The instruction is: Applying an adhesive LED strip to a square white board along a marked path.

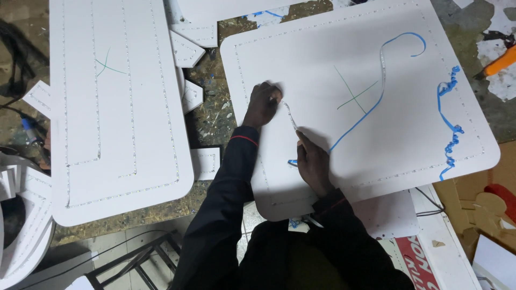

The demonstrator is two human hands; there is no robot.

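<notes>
While both hands rest on the white square panel, a thin strip runs taut between them. Left hand sits at 9 o'clock on the panel, fingers bunched in a pinch at the strip's upper end; it is blurred, so the exact grip cannot be made out. Right hand lies at 7 o'clock, fingertips closed on the strip's lower end, palm down on the panel.

Strip: narrow, pale where held, continuing as a blue ribbon that curves up toward 1 o'clock and ends in a hook. Judged light, limp and easily kinked; probably best taken by pinching close to the point where it leaves the surface, not by the free tail.

Panel: flat, rounded corners, a dotted line of small holes along its border, a green cross marked near centre. Looks stiff and light; likely to dent at the edges, so lifting by two opposite sides seems safest.

Curled blue peelings lie at 3 o'clock on the panel.

Surroundings: a second large white panel at 9 o'clock of the table, also dotted and green-marked; small white offcuts between the two. An orange-handled tool at 2 o'clock. At 5 o'clock, a red sign with white lettering, rectangular, partly hidden under a white sheet; brown cardboard pieces beside it.
</notes>
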